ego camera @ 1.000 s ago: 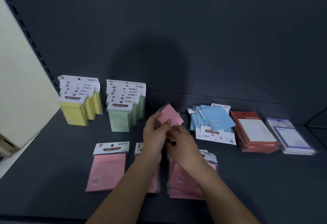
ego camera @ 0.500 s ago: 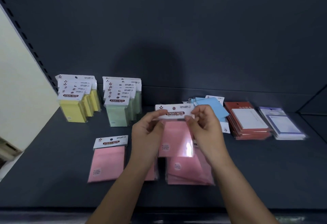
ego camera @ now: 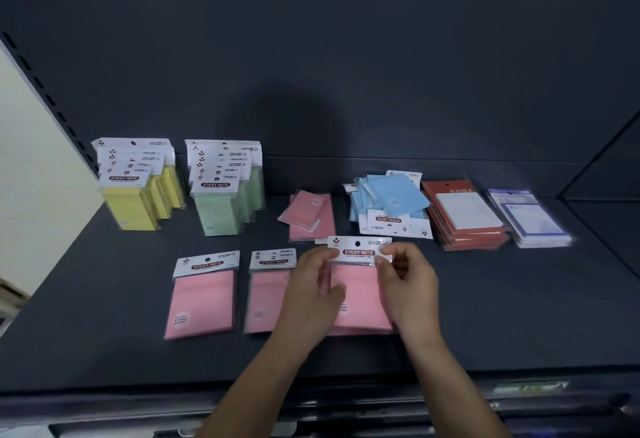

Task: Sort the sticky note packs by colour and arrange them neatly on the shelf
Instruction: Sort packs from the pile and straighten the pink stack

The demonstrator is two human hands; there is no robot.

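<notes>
Left hand [ego camera: 311, 287] and right hand [ego camera: 407, 287]: each grip pinches a header edge of 1 pink plastic-wrapped sticky note pack [ego camera: 360, 294]; open dark shelf [ego camera: 502, 316] lies rightward.

The left hand [ego camera: 310, 294] covers the right side of the middle pink sticky note pack [ego camera: 265, 299] and the left side of the held pink sticky note pack [ego camera: 360, 294]. The right hand [ego camera: 407, 287] hides the held pack's right edge. Small print on the white header cards is unreadable. The purple-bordered clear-wrapped packs [ego camera: 530, 219] at far right are blurred. The left forearm [ego camera: 256, 378] and right forearm [ego camera: 450, 378] run off the bottom edge.
</notes>
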